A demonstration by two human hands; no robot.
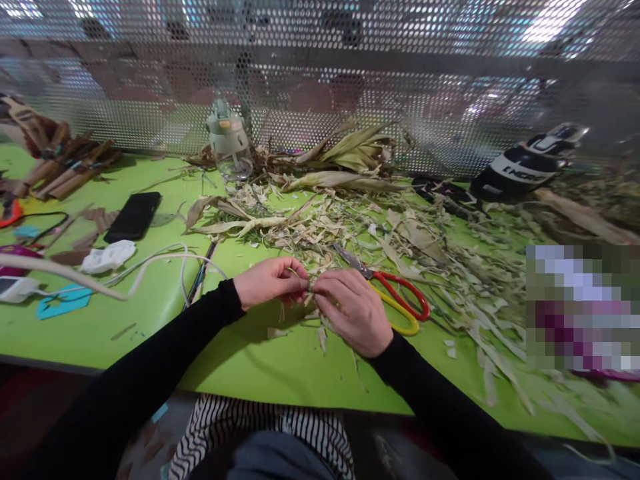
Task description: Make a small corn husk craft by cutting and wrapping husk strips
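My left hand and my right hand meet over the green table, fingers pinched together on a thin strip of dried husk. Both arms wear black sleeves. Red and yellow scissors lie on the table just right of my right hand, blades pointing up and left. Scraps of cut husk lie scattered beyond my hands.
A pile of whole dried husks and a clear bottle stand at the back by the perforated metal screen. A black phone, white cables and brown sticks lie left. A black bag sits right.
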